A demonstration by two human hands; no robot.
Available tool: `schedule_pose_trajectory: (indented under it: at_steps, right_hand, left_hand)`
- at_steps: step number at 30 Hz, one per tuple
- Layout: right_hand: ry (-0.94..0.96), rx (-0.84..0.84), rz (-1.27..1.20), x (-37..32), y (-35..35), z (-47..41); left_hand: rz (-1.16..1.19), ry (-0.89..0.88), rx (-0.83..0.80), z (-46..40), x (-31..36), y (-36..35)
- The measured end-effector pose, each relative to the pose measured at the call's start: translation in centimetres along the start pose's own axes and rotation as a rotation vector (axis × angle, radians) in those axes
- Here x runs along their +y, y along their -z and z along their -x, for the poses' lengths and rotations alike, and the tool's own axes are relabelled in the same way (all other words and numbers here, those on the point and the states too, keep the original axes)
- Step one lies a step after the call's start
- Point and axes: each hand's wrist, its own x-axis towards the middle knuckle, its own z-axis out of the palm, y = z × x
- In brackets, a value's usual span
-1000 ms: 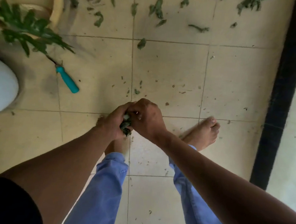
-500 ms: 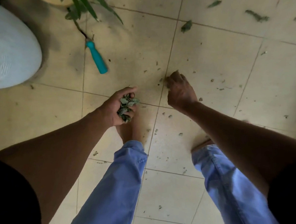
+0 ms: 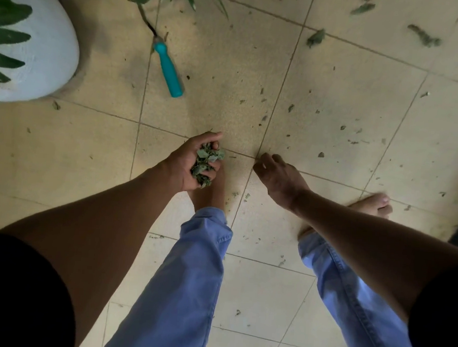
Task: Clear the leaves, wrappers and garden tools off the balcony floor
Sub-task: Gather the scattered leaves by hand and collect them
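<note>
I see the left hand [image 3: 193, 161] curled around a clump of green leaves [image 3: 206, 164], held palm-up just above the tiled floor [image 3: 335, 105] near the middle of the view, while the right hand [image 3: 279, 178] reaches down beside it with fingers loosely bent toward a grout line, holding nothing I can make out. A teal-handled garden tool [image 3: 168, 70] lies on the floor toward the top edge beside a white pot [image 3: 49, 52], and 3 or so loose leaves [image 3: 316, 38] sit scattered near the top right corner.
</note>
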Motion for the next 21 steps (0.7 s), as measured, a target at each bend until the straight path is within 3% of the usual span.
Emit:
schedule_pose_trajectory:
  at_steps: [8, 11, 13, 15, 18, 21]
  right_hand:
    - [-0.065, 0.001, -0.026, -0.8, 0.5, -1.8]
    - [-0.346, 0.062, -0.313, -1.7, 1.6, -2.2]
    - [-0.573, 0.080, -0.651, -2.6, 3.9, -2.3]
    - [-0.678, 0.142, -0.996, -4.0, 7.4, -2.0]
    - [-0.563, 0.219, -1.274, -6.6, 13.5, -0.7]
    - [-0.340, 0.220, -1.162, -9.4, 18.4, 1.7]
  left_hand:
    - [0.014, 0.023, -0.005, 0.6, -1.7, -0.3]
    - [0.040, 0.016, -0.009, 1.8, -2.1, -0.8]
    - [0.064, 0.004, -0.016, 2.8, -2.3, -1.3]
    - [0.107, -0.024, -0.011, 4.0, -2.6, -2.0]
    - [0.210, -0.110, -0.001, 5.9, -3.2, -3.4]
    - [0.300, -0.205, -0.005, 7.6, -4.7, -5.7]
